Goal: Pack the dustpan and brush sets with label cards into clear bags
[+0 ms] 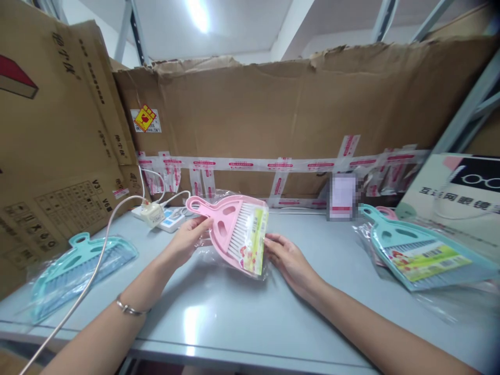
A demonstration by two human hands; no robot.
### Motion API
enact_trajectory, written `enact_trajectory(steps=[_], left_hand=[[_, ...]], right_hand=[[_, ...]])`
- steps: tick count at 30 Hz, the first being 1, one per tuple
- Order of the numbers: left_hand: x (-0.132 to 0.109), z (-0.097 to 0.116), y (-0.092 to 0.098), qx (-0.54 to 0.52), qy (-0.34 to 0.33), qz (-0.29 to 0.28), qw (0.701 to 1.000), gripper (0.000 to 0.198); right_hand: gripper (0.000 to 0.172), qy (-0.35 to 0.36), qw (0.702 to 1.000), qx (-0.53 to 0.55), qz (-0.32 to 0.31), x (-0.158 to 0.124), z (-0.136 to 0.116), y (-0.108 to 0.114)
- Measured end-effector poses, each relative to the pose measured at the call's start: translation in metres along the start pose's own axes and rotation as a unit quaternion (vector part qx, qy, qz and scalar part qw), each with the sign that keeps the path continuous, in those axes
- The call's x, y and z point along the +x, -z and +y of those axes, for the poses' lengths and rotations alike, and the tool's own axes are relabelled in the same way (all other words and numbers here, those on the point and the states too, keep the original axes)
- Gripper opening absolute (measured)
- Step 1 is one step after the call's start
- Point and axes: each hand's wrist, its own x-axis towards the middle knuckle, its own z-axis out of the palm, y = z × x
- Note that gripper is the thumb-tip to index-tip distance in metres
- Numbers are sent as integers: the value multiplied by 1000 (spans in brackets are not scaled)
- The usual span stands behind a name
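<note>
A pink dustpan and brush set in a clear plastic bag is held up over the table, tilted, its handle toward the upper left. My left hand grips it near the handle, thumb on the front and the other fingers hidden behind. At its right edge, my right hand pinches the bag beside the green and yellow label card. White bristles show between the pan and the card.
A teal dustpan set lies at left, crossed by a white cable. More bagged sets, a teal one on top, lie at right. Behind stand a power strip, a blurred upright device and a taped cardboard box.
</note>
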Motion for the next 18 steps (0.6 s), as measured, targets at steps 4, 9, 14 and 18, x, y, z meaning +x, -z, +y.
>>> enact_trajectory(steps=[4,9,14,18], left_hand=[[1,-3,-5,9,7,15,1000,52],[-2,-2,-3,53,9,-36,998,44],[-14,33,16,203,-52,3,978,41],[-17,88,80,280,-171,314,891,37]], right_hand=[[37,-57,990,118,-48,0,0,-2],[31,-61,989,131,-17,2,1,1],[40,-25,995,97,-2,2,-5,10],[40,-3,995,93,39,8,-10,18]])
